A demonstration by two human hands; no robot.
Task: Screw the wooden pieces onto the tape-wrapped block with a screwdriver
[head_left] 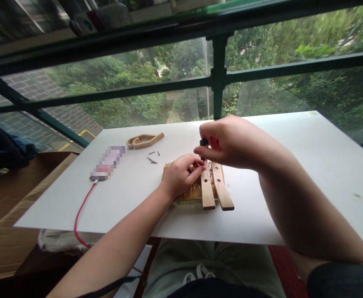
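Pinched between the thumb and fingers of my right hand is a black-handled screwdriver, held upright with its tip down at a flat wooden piece. My left hand is closed at the near side of that piece, its thumb and fingertips against the wood beside the screwdriver tip. Any screw there is hidden by the fingers. A second wooden piece with dark screw holes lies just to the right. Under both sits a block wrapped in brown tape.
Several loose screws lie on the white table, left of my hands. Behind them rests an angular wooden loop. A phone with a red cable is at the left. An open cardboard box stands beside the table.
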